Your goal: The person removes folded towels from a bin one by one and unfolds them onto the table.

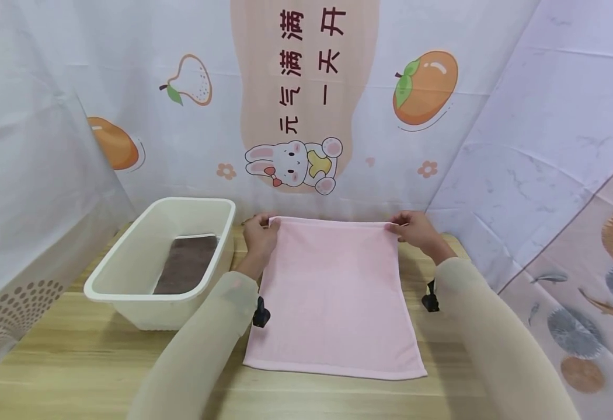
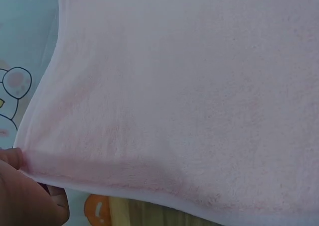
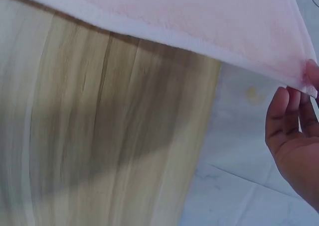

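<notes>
A pink towel (image 1: 335, 297) is spread out in front of me, its near edge lying on the wooden table. My left hand (image 1: 261, 236) pinches its far left corner between thumb and fingers. At the far right corner, my right hand (image 1: 417, 232) pinches the cloth the same way. The left wrist view shows the towel (image 2: 174, 96) filling most of the picture, with the left hand (image 2: 30, 196) at the lower left. In the right wrist view the right hand (image 3: 294, 131) holds the corner, and the towel's edge (image 3: 149, 34) stands raised off the wood.
To the left stands a cream plastic basin (image 1: 128, 291) with a folded brown cloth (image 1: 188, 265) inside. The wooden table (image 1: 70, 350) ends at a printed curtain (image 1: 206, 134) behind, and another curtain (image 1: 537, 146) hangs at the right.
</notes>
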Available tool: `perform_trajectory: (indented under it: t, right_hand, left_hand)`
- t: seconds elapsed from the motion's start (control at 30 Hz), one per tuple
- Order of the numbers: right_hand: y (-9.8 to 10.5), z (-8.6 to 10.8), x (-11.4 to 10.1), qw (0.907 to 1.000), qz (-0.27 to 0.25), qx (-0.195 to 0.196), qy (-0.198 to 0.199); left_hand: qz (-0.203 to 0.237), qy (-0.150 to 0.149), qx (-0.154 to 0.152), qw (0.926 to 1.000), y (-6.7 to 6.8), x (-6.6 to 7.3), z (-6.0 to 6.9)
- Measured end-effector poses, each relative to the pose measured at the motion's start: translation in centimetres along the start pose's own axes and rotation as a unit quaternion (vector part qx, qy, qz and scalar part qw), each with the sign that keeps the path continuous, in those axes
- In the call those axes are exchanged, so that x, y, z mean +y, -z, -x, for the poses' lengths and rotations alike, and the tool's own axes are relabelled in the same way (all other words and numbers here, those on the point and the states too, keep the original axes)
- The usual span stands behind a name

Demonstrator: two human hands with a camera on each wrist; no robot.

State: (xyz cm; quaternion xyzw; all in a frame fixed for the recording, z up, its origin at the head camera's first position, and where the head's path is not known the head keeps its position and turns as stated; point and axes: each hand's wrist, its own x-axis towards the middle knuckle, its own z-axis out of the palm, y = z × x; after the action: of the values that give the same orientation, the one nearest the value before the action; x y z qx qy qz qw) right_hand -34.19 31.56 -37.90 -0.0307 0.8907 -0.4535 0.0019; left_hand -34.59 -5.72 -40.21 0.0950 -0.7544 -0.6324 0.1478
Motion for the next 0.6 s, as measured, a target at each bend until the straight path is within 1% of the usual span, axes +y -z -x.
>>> perform_trajectory:
  t: [0.13,0.33,0.6]
  right_hand:
    - [-0.8,-1.0,0.4,0.9999,-0.007,0.013,-0.004]
    - [-1.8,-2.1,0.9,0.9997,-0.017,0.014,-0.012]
    - [-2.8,-2.9,1.6,0.9993,-0.025,0.023,-0.017]
  left_hand:
    - [-0.014,-0.002,0.003,0.9999,-0.1,-0.7,-0.7]
    - [-0.04,0.005,0.008,0.9992,0.2,-1.6,-1.8]
    - [-0.071,0.004,0.009,0.9974,0.4,-1.9,-2.7]
